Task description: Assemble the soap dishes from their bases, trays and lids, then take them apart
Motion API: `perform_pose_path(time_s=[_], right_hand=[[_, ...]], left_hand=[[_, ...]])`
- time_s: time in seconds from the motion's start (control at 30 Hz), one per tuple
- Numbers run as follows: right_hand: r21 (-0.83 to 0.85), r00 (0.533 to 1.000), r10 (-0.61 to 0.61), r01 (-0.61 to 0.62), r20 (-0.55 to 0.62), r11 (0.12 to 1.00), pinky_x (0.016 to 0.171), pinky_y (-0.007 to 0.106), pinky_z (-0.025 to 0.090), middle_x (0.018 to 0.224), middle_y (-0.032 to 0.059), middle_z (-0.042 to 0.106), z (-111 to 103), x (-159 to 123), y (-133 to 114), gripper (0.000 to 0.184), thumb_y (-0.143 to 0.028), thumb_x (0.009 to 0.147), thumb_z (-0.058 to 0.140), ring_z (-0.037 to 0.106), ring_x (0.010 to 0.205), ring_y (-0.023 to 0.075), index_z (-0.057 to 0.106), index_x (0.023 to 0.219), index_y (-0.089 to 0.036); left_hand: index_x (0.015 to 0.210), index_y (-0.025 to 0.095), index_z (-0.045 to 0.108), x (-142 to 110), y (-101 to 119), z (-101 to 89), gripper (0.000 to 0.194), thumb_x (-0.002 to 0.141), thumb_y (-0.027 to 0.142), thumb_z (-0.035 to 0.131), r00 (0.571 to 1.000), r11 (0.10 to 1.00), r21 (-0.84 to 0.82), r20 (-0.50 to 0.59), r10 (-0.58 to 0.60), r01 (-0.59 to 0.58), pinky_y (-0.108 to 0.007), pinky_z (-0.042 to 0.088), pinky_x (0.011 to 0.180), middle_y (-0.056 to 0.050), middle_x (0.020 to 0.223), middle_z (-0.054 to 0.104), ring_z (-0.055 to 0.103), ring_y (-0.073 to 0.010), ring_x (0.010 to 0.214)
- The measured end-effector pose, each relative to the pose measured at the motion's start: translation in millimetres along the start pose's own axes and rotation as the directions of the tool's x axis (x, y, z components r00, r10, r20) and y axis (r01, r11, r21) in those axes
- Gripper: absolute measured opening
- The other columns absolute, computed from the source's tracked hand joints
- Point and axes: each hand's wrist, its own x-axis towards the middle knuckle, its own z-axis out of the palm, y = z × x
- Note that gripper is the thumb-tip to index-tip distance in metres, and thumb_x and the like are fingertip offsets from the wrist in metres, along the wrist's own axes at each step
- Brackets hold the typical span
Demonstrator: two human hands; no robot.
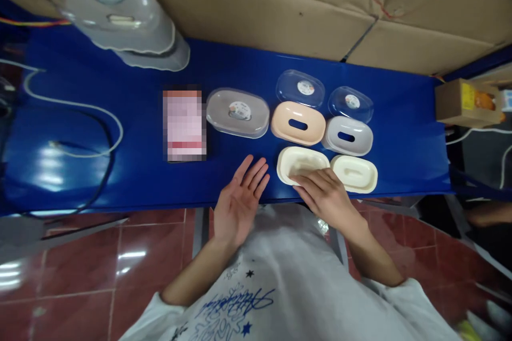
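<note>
We see first a broad blue table [192,184], which runs under the peach dish [315,126] and far out to both sides of it. Beyond the peach dish a brown cardboard surface [272,16] rises along the table's far edge. On the near side, lower down, we make out a red tiled floor [152,272] and the person's white shirt [304,272].

Well to the left of the peach dish and farther back, we find a stack of grey containers [132,26]. Well to its right stands a small cardboard box [452,104] with something orange inside. The left hand [239,203] is nearer us and left of the peach dish, palm up, fingers spread and holding nothing. The right hand [322,192], well apart from the left, is in front of the peach dish; its fingers reach over the near rim of the left cream dish [306,159], and we cannot tell whether they clamp it.

That cream dish lies just in front of the peach dish. The right cream dish [354,173] is in front and to the right. Left of the peach dish sits a lidded grey container [258,114]; a light grey dish [360,141] is just to its right. We see a clear lid [292,88] just behind the peach dish, bearing a round sticker [305,88].
</note>
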Motion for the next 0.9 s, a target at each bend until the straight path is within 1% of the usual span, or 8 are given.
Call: perform_pose_path(time_s=[0.17, 0.27, 0.43, 0.5, 0.6, 0.73, 0.83, 0.9], right_hand=[[0.092, 0.991, -0.131, 0.134, -0.039, 0.987, 0.097, 0.041, 0.056, 0.125, 0.0060, 0.080, -15.1, 18.7, -11.5, 0.030, -0.016, 0.108, 0.059, 0.072, 0.116, 0.0227, 0.069, 0.136, -0.022], [0.138, 0.981, -0.187, 0.193, -0.055, 0.971, 0.103, 0.042, 0.055, 0.126, 0.0042, 0.080, -19.4, 13.6, -10.1, 0.030, -0.019, 0.108, 0.060, 0.072, 0.118, 0.0217, 0.069, 0.136, -0.025], [0.153, 0.961, 0.069, -0.029, -0.267, 0.988, 0.095, 0.047, 0.055, 0.114, 0.0057, 0.079, -20.8, -37.1, 27.5, 0.036, -0.017, 0.103, 0.067, 0.073, 0.102, 0.0250, 0.068, 0.137, -0.028], [0.075, 0.943, 0.153, -0.137, -0.297, 0.988, 0.091, 0.048, 0.053, 0.108, 0.0050, 0.079, -16.7, -58.3, 45.7, 0.034, -0.015, 0.102, 0.067, 0.074, 0.097, 0.0260, 0.070, 0.132, -0.029], [0.008, 0.944, 0.177, -0.182, -0.278, 0.983, 0.091, 0.048, 0.051, 0.110, 0.0051, 0.080, -7.3, -72.3, 61.7, 0.030, -0.014, 0.102, 0.066, 0.075, 0.098, 0.0274, 0.072, 0.127, -0.028], [0.031, 0.936, 0.156, -0.154, -0.315, 0.988, 0.099, 0.049, 0.052, 0.123, 0.0065, 0.079, 0.7, -44.1, 57.5, 0.039, -0.016, 0.102, 0.066, 0.075, 0.111, 0.0291, 0.067, 0.139, -0.030], [0.043, 0.960, 0.137, -0.130, -0.243, 0.991, 0.113, 0.053, 0.046, 0.146, 0.0088, 0.072, 2.3, 0.7, 50.3, 0.046, -0.022, 0.107, 0.059, 0.066, 0.134, 0.0320, 0.059, 0.153, -0.030], [0.039, 0.971, 0.134, -0.129, -0.198, 0.991, 0.117, 0.055, 0.043, 0.148, 0.0093, 0.071, 3.6, 27.7, 51.1, 0.044, -0.024, 0.110, 0.053, 0.064, 0.137, 0.0318, 0.059, 0.154, -0.027]], left_hand=[[0.143, 0.024, 0.067, -2.5, -17.5, 7.7, 0.057, 0.096, 0.055, 0.070, 0.997, 0.997, 0.021, 0.002, -0.078, 0.078, -0.044, 0.053, 0.116, -0.011, 0.146, 0.072, 0.064, -0.0309, 0.141], [0.144, 0.023, 0.066, -1.4, -24.7, 15.6, 0.055, 0.095, 0.049, 0.073, 0.986, 0.986, -0.018, -0.009, -0.165, 0.164, -0.043, 0.057, 0.110, -0.011, 0.134, 0.078, 0.070, -0.0306, 0.131], [0.155, 0.031, 0.058, 3.8, -23.8, 24.0, 0.055, 0.101, 0.038, 0.066, 0.991, 0.990, -0.066, -0.044, -0.130, 0.127, -0.049, 0.053, 0.118, -0.007, 0.141, 0.076, 0.063, -0.0313, 0.143], [0.155, 0.032, 0.057, 6.2, -22.4, 23.0, 0.054, 0.102, 0.036, 0.064, 0.992, 0.992, -0.068, -0.058, -0.113, 0.109, -0.052, 0.053, 0.119, -0.006, 0.143, 0.075, 0.060, -0.0321, 0.147], [0.155, 0.031, 0.058, 9.9, -23.1, 20.1, 0.052, 0.103, 0.033, 0.061, 0.990, 0.990, -0.079, -0.066, -0.124, 0.119, -0.053, 0.052, 0.120, -0.007, 0.143, 0.075, 0.058, -0.0324, 0.149], [0.155, 0.030, 0.058, 12.3, -26.8, 20.7, 0.051, 0.105, 0.035, 0.060, 0.988, 0.988, -0.072, -0.064, -0.141, 0.137, -0.053, 0.051, 0.122, -0.007, 0.146, 0.073, 0.057, -0.0316, 0.150], [0.156, 0.028, 0.058, 11.7, -27.5, 23.9, 0.053, 0.104, 0.034, 0.062, 0.987, 0.988, -0.055, -0.073, -0.145, 0.142, -0.052, 0.049, 0.124, -0.008, 0.147, 0.073, 0.056, -0.0315, 0.151], [0.156, 0.025, 0.058, 11.0, -26.9, 25.0, 0.054, 0.103, 0.033, 0.064, 0.985, 0.989, -0.049, -0.093, -0.146, 0.142, -0.050, 0.048, 0.125, -0.009, 0.145, 0.074, 0.057, -0.0313, 0.150]])
